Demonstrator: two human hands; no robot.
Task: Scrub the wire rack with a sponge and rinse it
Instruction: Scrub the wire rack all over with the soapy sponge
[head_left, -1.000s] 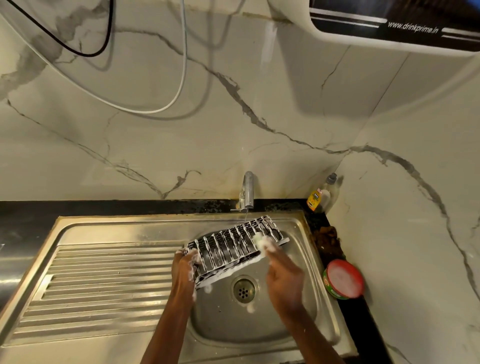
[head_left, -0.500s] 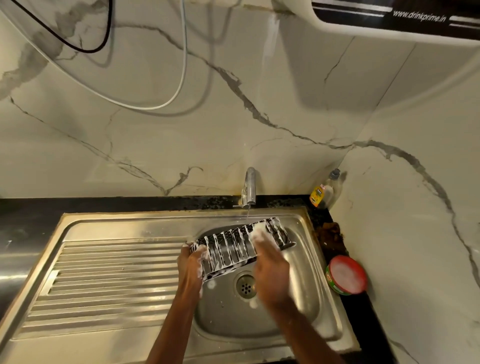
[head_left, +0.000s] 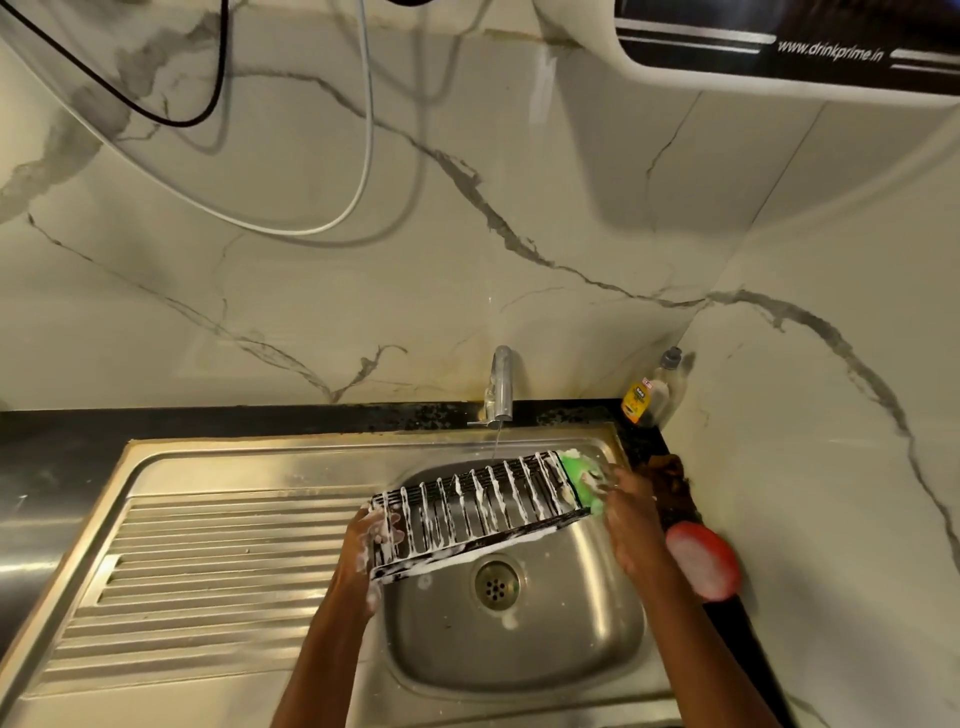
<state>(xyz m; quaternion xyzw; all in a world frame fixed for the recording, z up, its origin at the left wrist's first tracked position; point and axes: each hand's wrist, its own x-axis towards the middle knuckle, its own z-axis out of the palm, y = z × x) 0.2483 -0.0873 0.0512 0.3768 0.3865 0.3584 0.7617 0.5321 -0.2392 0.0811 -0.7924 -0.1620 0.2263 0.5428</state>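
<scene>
Wire rack (head_left: 478, 512) soapy, left hand (head_left: 371, 535) gripping its end, right hand (head_left: 631, 514) pinching sponge (head_left: 584, 475)

Cream marble-patterned wall panels (head_left: 467, 218) with grey veins are meeting in a corner beyond and to the right of the hands. A black polished stone countertop (head_left: 218, 418) is running along the wall's foot. Above, a white appliance casing with a black printed band (head_left: 779, 57) is hanging, warm light glancing off the panels.

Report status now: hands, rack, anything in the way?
Left hand grips rack, soapy, over sink. Right hand holds sponge at rack's right end. Tap trickling. Nothing blocking.
</scene>
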